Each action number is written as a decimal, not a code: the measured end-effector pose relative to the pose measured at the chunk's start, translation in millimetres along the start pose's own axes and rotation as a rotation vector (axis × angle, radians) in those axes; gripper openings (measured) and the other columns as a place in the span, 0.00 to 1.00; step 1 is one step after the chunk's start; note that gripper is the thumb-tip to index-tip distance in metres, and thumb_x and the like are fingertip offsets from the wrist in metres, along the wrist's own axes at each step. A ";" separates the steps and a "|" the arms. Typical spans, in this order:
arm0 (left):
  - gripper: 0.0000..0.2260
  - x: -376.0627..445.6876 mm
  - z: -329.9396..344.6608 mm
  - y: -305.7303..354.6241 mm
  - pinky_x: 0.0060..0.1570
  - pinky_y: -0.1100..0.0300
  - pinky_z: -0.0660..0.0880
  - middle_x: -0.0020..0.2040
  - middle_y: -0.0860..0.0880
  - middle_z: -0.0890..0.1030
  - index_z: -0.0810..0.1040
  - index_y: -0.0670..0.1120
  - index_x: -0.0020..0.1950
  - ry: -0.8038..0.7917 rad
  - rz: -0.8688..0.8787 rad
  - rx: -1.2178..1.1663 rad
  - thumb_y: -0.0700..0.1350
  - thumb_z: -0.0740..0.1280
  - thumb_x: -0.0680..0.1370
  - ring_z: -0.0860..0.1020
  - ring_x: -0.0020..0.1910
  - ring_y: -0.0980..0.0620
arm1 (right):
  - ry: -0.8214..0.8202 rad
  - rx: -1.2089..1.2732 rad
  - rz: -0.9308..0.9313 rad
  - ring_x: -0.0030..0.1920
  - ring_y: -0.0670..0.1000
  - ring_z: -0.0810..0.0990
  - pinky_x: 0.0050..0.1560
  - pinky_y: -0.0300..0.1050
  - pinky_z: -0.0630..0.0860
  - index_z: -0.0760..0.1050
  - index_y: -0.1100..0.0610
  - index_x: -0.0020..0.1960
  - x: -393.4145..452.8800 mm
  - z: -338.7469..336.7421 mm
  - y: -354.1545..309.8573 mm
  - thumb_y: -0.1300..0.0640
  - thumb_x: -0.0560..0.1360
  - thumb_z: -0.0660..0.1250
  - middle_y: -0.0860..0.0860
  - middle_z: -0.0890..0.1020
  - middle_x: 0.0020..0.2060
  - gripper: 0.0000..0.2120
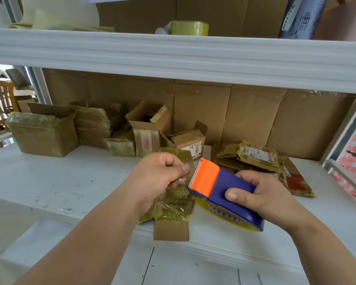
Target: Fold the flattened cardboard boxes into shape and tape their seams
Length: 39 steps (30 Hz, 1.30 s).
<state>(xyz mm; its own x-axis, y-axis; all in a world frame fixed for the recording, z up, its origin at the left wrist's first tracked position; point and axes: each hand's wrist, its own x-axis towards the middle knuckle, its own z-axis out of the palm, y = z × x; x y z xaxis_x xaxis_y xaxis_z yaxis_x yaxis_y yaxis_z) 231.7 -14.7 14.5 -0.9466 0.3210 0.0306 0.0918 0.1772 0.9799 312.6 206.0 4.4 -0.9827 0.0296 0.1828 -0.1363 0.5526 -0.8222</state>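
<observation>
While right hand (261,194) clamps tape dispenser (224,194), left hand (158,175) grip pinches tape end (180,181) above flattened box (173,210).

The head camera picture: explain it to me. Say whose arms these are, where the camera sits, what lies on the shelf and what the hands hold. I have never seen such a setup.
There is no machine here. A person wears a camera on the head, so the single picture looks forward and down at that person's own bare arms.

The right hand grips a blue and orange tape dispenser loaded with yellowish tape. The left hand pinches the loose clear tape end at the dispenser's toothed edge.

Beneath the hands, on the white shelf, lies a flattened cardboard box covered in old tape. More flattened boxes lie to the right. Folded open boxes stand at the back left. A tape roll sits on the shelf above.
</observation>
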 end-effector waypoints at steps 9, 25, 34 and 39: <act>0.07 4.9 -49.4 7.3 0.38 0.62 0.72 0.25 0.53 0.75 0.81 0.41 0.40 0.221 0.048 -0.018 0.41 0.70 0.78 0.70 0.27 0.57 | -0.045 -0.137 0.045 0.34 0.53 0.80 0.37 0.43 0.72 0.83 0.48 0.39 6.4 -29.8 9.4 0.25 0.51 0.74 0.54 0.84 0.35 0.30; 0.06 14.5 -39.3 -51.1 0.33 0.61 0.71 0.29 0.47 0.80 0.83 0.38 0.41 0.435 -0.181 -0.126 0.40 0.73 0.75 0.71 0.29 0.52 | -0.154 -0.366 0.284 0.36 0.48 0.83 0.38 0.41 0.73 0.84 0.52 0.40 55.0 -52.8 14.1 0.33 0.60 0.69 0.49 0.85 0.34 0.24; 0.06 13.4 -42.1 -52.4 0.32 0.61 0.70 0.29 0.46 0.80 0.82 0.37 0.42 0.460 -0.199 -0.136 0.40 0.73 0.76 0.70 0.28 0.53 | -0.214 -0.334 0.286 0.32 0.40 0.82 0.27 0.26 0.68 0.84 0.53 0.44 68.6 -53.7 17.3 0.31 0.59 0.70 0.43 0.85 0.32 0.28; 0.06 13.7 -40.7 -52.2 0.32 0.62 0.71 0.28 0.47 0.79 0.82 0.35 0.42 0.449 -0.230 -0.157 0.38 0.72 0.76 0.71 0.29 0.52 | -0.278 -0.317 0.300 0.35 0.44 0.84 0.35 0.34 0.74 0.84 0.53 0.45 75.1 -58.7 22.7 0.30 0.56 0.68 0.46 0.86 0.35 0.31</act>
<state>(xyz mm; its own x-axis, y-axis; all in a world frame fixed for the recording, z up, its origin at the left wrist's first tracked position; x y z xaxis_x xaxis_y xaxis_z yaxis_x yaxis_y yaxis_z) 201.3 -57.5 -28.2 -0.9791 -0.1464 -0.1409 -0.1487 0.0439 0.9879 243.0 269.6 31.1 -0.9748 0.0271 -0.2213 0.1590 0.7801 -0.6050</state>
